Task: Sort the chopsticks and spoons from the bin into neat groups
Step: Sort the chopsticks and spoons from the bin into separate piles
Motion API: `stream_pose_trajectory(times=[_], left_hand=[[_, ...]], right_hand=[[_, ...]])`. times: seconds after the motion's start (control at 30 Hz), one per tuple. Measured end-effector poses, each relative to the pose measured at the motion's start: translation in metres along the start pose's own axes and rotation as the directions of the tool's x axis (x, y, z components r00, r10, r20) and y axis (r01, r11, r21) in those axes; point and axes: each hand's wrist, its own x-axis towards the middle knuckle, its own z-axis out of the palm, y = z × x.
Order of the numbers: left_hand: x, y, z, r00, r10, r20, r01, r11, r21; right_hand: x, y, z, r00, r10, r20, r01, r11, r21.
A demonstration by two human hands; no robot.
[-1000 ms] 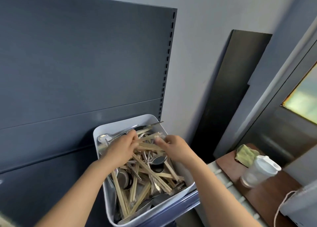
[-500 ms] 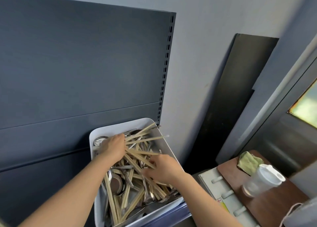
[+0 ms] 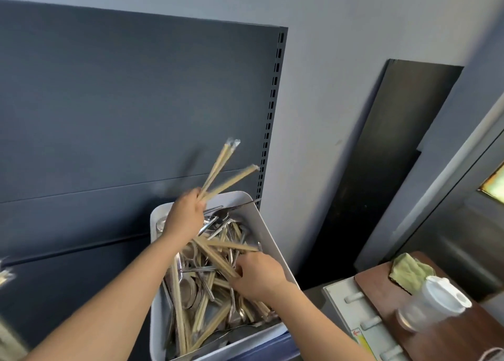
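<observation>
The left hand (image 3: 183,219) is closed around a few chopsticks (image 3: 224,173) and holds them above the far end of the bin (image 3: 268,240); they point up and to the right. The right hand (image 3: 259,276) is down inside the bin, its fingers pinching chopsticks in the mixed pile (image 3: 207,287) with the spoons (image 3: 191,292).

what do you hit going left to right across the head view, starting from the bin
white bin → right hand → white board with pegs → green cloth → lidded cup. The left hand and its chopsticks overlap the bin, so they are left out.
</observation>
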Motion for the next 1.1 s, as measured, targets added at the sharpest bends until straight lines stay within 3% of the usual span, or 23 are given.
stream_pose_trajectory(times=[0.2, 0.4, 0.57, 0.73, 1.1], left_hand=[[-0.015, 0.03, -0.018, 0.991, -0.027, -0.134, -0.032, 0.905, -0.424], [-0.033, 0.063, -0.044, 0.947, -0.145, -0.286, -0.107, 0.697, -0.709], [-0.064, 0.069, -0.073, 0.913, -0.293, -0.284, -0.057, 0.598, -0.8], [-0.099, 0.061, -0.087, 0.893, -0.355, -0.275, -0.021, 0.578, -0.816], [-0.15, 0.042, -0.115, 0.856, -0.441, -0.271, 0.059, 0.603, -0.796]], right_hand=[[-0.01, 0.002, -0.006, 0.998, 0.023, -0.053, -0.019, 0.996, 0.083], [-0.023, 0.007, -0.025, 0.999, 0.019, -0.043, -0.011, 0.987, 0.16], [-0.027, 0.006, -0.048, 0.999, 0.052, 0.003, -0.051, 0.954, 0.296], [-0.032, -0.006, -0.047, 0.996, 0.085, -0.03, -0.076, 0.972, 0.222], [-0.057, -0.061, -0.032, 0.964, -0.162, -0.21, 0.249, 0.825, 0.506]])
